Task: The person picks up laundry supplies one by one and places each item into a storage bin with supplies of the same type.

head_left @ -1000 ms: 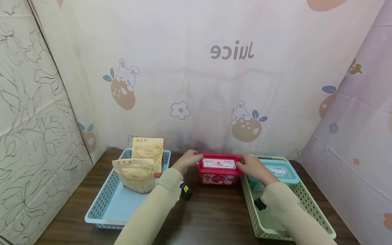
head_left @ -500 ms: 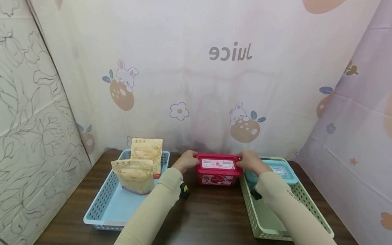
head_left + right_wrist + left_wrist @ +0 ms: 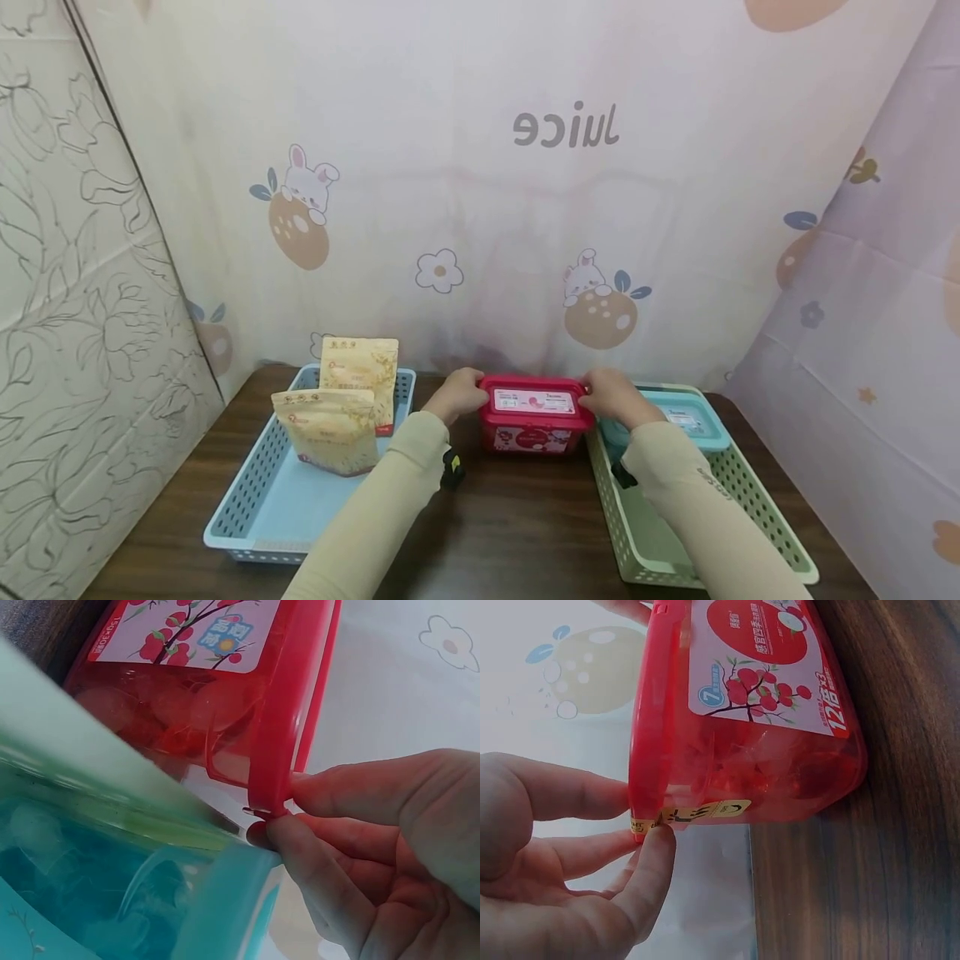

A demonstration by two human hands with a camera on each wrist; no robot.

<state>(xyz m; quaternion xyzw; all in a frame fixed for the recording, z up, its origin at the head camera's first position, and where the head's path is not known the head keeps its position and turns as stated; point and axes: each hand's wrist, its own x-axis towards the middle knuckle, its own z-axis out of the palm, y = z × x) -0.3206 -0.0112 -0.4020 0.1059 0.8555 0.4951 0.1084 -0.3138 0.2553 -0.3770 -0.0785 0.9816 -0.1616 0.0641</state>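
A red lidded plastic tub (image 3: 532, 437) stands on the dark wooden table between my hands. Its clear red wall, seen in the left wrist view, shows rounded pods inside and a cherry-print label (image 3: 765, 671). My left hand (image 3: 459, 395) pinches the lid's left end, with thumb and fingertips over a yellow seal sticker (image 3: 697, 813). At the opposite end my right hand (image 3: 617, 397) pinches the lid's rim, its fingers reaching past the edge of a teal lidded tub (image 3: 693, 419). That second tub sits in the green basket (image 3: 626, 546) on the right.
A light blue basket (image 3: 238, 500) on the left holds two yellow pouches, one pouch (image 3: 327, 433) in front of the other (image 3: 362, 367). Dark wooden table (image 3: 517, 533) shows between the baskets. A printed curtain (image 3: 480, 208) hangs right behind the tubs.
My right hand has shifted slightly back and left along the end of the red tub's lid. My left hand and the tub stay nearly in place.
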